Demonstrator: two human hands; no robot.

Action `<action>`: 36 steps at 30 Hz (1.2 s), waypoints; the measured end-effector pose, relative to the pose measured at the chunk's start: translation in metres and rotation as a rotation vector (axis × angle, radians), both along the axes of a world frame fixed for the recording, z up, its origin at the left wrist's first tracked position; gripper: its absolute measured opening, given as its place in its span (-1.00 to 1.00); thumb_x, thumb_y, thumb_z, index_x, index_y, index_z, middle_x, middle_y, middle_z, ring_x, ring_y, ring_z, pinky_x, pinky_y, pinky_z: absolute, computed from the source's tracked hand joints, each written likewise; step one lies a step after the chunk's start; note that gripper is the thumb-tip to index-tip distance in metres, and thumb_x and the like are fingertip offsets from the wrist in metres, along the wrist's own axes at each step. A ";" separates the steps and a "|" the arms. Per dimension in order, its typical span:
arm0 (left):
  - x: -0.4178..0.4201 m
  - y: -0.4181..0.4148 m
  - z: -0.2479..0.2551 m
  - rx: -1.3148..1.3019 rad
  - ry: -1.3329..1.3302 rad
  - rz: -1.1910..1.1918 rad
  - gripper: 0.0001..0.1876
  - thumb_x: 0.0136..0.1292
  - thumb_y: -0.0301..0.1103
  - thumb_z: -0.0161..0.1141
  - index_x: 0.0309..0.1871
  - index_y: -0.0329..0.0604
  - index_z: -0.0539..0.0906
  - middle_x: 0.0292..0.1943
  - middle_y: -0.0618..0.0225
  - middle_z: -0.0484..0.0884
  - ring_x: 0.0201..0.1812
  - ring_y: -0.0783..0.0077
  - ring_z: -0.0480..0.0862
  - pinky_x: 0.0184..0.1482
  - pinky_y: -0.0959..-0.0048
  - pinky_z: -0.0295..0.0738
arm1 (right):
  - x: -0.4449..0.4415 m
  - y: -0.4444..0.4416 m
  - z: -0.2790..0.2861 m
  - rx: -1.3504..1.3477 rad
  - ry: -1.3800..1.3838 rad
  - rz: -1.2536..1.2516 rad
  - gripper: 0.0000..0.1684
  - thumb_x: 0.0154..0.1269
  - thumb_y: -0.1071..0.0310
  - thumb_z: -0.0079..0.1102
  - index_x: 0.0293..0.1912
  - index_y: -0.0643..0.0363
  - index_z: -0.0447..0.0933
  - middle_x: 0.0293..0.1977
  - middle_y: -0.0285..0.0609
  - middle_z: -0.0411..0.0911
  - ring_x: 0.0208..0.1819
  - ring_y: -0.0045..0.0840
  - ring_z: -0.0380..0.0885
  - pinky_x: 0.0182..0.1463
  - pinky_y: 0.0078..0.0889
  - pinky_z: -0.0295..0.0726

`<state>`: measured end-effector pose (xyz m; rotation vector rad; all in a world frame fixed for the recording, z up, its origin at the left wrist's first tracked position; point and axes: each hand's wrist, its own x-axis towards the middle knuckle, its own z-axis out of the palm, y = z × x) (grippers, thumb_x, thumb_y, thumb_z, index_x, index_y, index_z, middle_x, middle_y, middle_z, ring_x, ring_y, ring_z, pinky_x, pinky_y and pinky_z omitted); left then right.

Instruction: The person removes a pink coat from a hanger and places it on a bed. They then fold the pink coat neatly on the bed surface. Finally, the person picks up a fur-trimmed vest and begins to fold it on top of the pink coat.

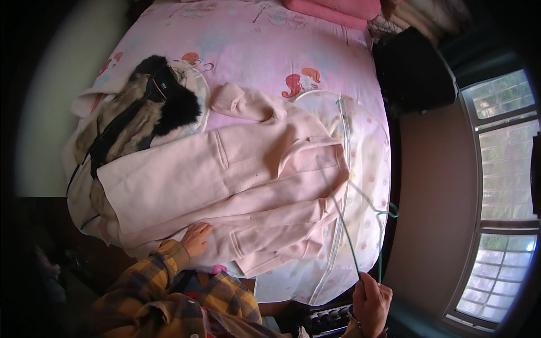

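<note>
A pale pink coat (177,177) lies spread over the bed, its collar towards the right and its hem towards the left. My left hand (197,241) rests palm down on the coat's near edge, holding nothing. In my right hand (373,302) is the near corner of a green wire clothes hanger (347,228). One end of the hanger reaches over the coat's neck opening; its hook points right, towards the window. Beneath the coat's collar side lies a translucent printed garment cover (365,169) with a white zip.
A dark coat with fur (139,114) lies at the left on another light cover. The bed has a pink printed sheet (236,46), with folded pink bedding (338,10) at the far end. A black case (414,72) stands at the right, near a barred window (505,169).
</note>
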<state>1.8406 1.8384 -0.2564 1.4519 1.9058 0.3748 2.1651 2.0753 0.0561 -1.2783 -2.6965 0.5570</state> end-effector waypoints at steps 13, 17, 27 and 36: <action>-0.010 -0.053 0.003 0.072 0.105 0.208 -0.42 -0.09 -0.49 0.17 0.13 -0.28 0.39 0.11 0.09 0.41 0.18 0.10 0.35 0.21 0.20 0.20 | -0.207 0.195 -0.073 0.656 0.296 0.306 -0.63 0.11 0.40 0.19 -0.05 0.26 0.45 -0.28 0.01 0.50 -0.21 -0.19 0.45 -0.15 -0.21 0.40; -0.014 -0.082 0.006 0.076 0.121 0.338 -0.50 -0.10 -0.53 0.17 0.03 -0.25 0.45 0.03 0.07 0.44 0.11 0.08 0.39 0.15 0.21 0.26 | -0.221 0.135 -0.178 0.270 0.373 0.454 -0.84 0.04 0.47 0.17 -0.31 0.20 0.47 -0.41 -0.01 0.50 -0.36 -0.09 0.46 -0.23 -0.14 0.46; -0.040 -0.112 -0.002 0.057 0.375 0.700 -0.55 -0.17 -0.54 0.24 -0.10 -0.14 0.44 -0.15 0.13 0.42 -0.06 0.02 0.41 -0.03 0.17 0.30 | -0.134 -0.016 -0.337 -0.099 -0.149 0.435 -0.31 -0.12 0.33 0.31 0.10 0.08 0.34 0.05 -0.12 0.35 0.11 -0.20 0.29 0.13 -0.08 0.24; -0.044 -0.113 -0.009 -0.015 0.349 0.616 -0.62 -0.14 -0.52 0.24 -0.15 -0.10 0.48 -0.15 0.26 0.47 -0.06 0.12 0.44 0.00 0.18 0.28 | -0.123 0.005 -0.348 -0.085 0.140 0.196 -0.73 0.08 0.47 0.04 -0.15 0.16 0.46 -0.30 -0.14 0.57 -0.19 -0.28 0.52 0.03 -0.18 0.31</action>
